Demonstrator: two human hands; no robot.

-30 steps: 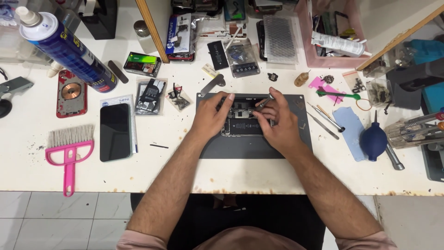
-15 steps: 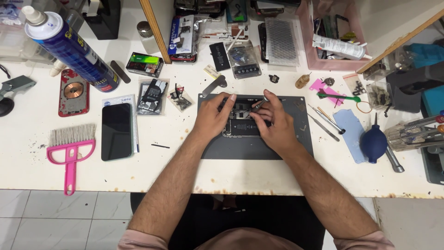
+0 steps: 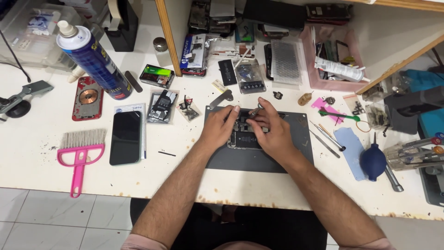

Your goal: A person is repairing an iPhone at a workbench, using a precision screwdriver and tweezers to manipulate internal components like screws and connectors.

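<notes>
Little is shifted since the earlier frame; the right hand (image 3: 273,132) is drawn slightly closer over the work. White workbench (image 3: 41,153); grey mat (image 3: 259,159), laid to cushion the job; opened phone (image 3: 244,136), centred on the mat, steadied by the left hand (image 3: 217,127), fingers pressed together on its edge; small tool (image 3: 255,111), pinched in right-hand fingertips for fine control.

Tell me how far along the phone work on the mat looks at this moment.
Done: the opened phone lies on the grey mat with its insides exposed, and a red back cover and a black screen panel lie apart to the left. In hand: the left hand steadies the phone while the right hand works a thin tool into it. Left: the phone is not closed up.
</notes>
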